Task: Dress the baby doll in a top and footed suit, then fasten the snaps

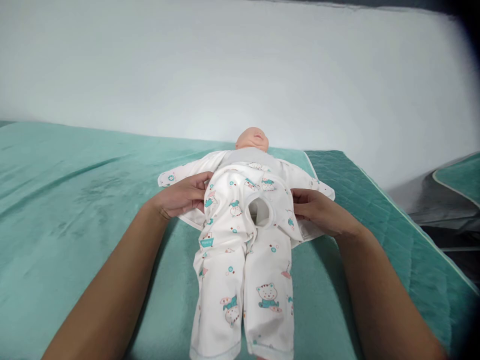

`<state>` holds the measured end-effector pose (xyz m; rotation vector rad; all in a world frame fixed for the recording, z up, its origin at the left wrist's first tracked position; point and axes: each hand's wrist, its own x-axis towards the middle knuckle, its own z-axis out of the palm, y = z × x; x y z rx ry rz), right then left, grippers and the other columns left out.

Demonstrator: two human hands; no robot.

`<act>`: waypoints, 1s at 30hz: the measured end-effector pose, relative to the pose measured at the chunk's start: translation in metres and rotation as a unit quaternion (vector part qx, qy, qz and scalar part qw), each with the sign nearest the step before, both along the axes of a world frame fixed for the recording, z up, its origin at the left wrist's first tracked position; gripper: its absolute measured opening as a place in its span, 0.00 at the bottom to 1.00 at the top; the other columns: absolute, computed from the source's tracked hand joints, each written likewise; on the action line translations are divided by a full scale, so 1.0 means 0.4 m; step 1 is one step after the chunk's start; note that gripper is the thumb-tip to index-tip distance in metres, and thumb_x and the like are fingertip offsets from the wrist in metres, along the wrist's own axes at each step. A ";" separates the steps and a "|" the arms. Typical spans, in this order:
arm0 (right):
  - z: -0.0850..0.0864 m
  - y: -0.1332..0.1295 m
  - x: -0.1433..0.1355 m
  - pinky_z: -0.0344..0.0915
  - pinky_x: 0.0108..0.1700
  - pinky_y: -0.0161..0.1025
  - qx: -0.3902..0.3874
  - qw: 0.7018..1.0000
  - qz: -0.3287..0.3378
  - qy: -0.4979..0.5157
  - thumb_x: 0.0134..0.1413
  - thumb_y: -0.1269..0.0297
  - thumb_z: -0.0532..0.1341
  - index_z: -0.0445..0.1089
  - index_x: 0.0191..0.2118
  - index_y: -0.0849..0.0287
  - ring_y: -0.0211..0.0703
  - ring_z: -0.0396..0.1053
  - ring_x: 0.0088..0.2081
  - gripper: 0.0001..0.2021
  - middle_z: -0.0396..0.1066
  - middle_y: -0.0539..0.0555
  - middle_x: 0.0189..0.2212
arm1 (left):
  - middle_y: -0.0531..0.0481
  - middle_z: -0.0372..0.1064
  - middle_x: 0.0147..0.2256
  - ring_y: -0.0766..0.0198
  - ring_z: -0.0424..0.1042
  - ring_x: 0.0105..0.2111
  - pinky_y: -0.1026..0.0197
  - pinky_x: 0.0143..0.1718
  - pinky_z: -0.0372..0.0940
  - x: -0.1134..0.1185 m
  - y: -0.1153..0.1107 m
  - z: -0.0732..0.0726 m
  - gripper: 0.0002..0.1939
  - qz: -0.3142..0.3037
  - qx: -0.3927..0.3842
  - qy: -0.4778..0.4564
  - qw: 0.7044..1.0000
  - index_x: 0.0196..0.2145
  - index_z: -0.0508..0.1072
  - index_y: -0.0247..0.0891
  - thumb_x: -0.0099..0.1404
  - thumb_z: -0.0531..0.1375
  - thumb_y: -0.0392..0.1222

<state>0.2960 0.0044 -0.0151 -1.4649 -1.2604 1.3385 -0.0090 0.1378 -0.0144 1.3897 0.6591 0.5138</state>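
A baby doll (pixel 252 139) lies on its back, with its head at the far end. It wears white printed split-crotch baby pants (pixel 268 270) and a white long-sleeved baby top (pixel 298 172) spread out at both sides. At the left side of the waist, my left hand (pixel 187 194) is closed on the edge of the pants, its fingertips partly hidden by the cloth. My right hand (pixel 318 207) grips the pants on the opposite side, and the fabric covers some of its fingers. An oval opening shows a bit of the inside between the legs.
Under the doll is a soft green sheet (pixel 93 240), with a darker quilted green pad (pixel 390 240) along the right. A pale wall (pixel 225 65) rises behind. Another green-covered surface (pixel 461 177) stands at the far right beyond a gap.
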 end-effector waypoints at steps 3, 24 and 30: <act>-0.008 0.005 -0.004 0.70 0.38 0.41 -0.003 1.000 -0.003 0.014 0.44 0.59 0.67 0.74 0.32 0.56 0.44 0.71 0.35 0.09 0.74 0.51 0.32 | 0.51 0.72 0.32 0.62 0.74 0.33 0.60 0.33 0.71 -0.003 0.000 -0.007 0.20 -0.017 -0.031 0.014 0.999 0.44 0.71 0.40 0.53 0.69 0.36; -0.038 0.014 -0.010 0.70 0.33 0.39 -0.019 0.997 -0.055 0.045 0.44 0.55 0.71 0.75 0.39 0.55 0.44 0.73 0.33 0.16 0.76 0.53 0.37 | 0.54 0.67 0.30 0.70 0.65 0.27 0.66 0.27 0.60 0.018 -0.021 -0.031 0.13 0.120 -0.040 -0.082 0.989 0.35 0.72 0.38 0.53 0.70 0.43; -0.041 0.016 -0.010 0.69 0.32 0.39 0.015 0.997 -0.074 0.012 0.42 0.55 0.71 0.73 0.35 0.54 0.43 0.72 0.31 0.14 0.75 0.51 0.32 | 0.54 0.65 0.31 0.70 0.63 0.28 0.66 0.29 0.59 0.013 -0.018 -0.036 0.11 0.088 -0.013 -0.076 0.993 0.34 0.70 0.38 0.57 0.67 0.43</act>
